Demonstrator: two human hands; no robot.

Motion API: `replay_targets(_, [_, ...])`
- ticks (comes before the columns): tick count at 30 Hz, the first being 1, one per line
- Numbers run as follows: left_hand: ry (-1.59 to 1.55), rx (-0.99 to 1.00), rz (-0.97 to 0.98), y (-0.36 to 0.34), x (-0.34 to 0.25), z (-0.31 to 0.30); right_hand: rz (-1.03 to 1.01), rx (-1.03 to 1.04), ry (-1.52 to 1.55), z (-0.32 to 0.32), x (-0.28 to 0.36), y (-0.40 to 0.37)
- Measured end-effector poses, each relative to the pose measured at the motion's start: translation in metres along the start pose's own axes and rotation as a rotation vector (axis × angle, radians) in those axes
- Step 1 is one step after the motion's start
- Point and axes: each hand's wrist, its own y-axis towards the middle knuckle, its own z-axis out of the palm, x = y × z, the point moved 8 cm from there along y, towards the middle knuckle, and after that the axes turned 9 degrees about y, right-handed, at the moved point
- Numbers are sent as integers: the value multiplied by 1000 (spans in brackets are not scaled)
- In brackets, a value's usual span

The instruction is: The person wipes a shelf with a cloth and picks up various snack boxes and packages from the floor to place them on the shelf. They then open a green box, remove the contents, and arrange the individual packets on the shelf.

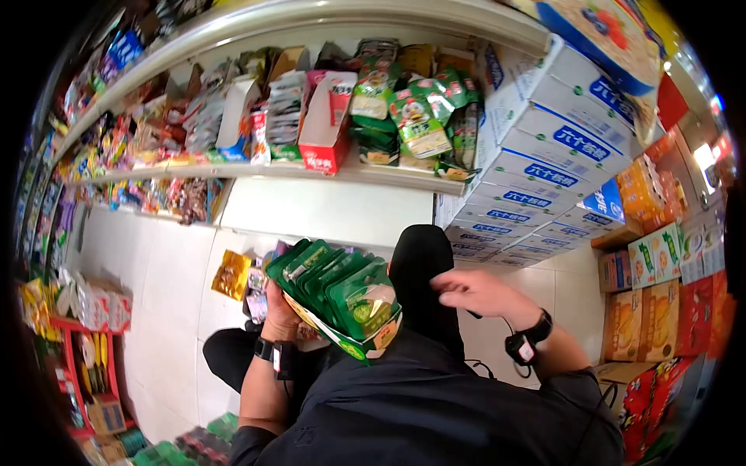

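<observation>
My left hand point(281, 312) grips the left end of an open display box point(336, 339) filled with upright green snack packets point(338, 287). The box rests tilted against my lap. Over my right knee, my right hand point(466, 290) hangs with its fingers apart and holds nothing, a short way right of the box. On the shelf in front, a red and white box point(325, 124) stands beside a pile of green packets point(420, 120).
White and blue cartons point(536, 171) are stacked at the right of the shelf point(404, 177). Yellow packets point(231, 275) lie on the floor left of the held box. A red rack point(74, 373) stands at left. Orange cartons point(660, 314) stand at far right.
</observation>
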Motion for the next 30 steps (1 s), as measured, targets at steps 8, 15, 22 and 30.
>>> replay_targets(8, [201, 116, 0, 30, -28, 39, 93, 525, 1148, 92, 34, 45])
replay_targets(15, [685, -67, 174, 37, -53, 70, 32, 454, 1393, 101, 37, 59])
replay_targets(22, [195, -24, -146, 34, 22, 75, -194, 77, 1377, 78, 11, 98])
replay_targets(30, [53, 11, -225, 38, 17, 56, -57, -78, 1226, 93, 20, 119])
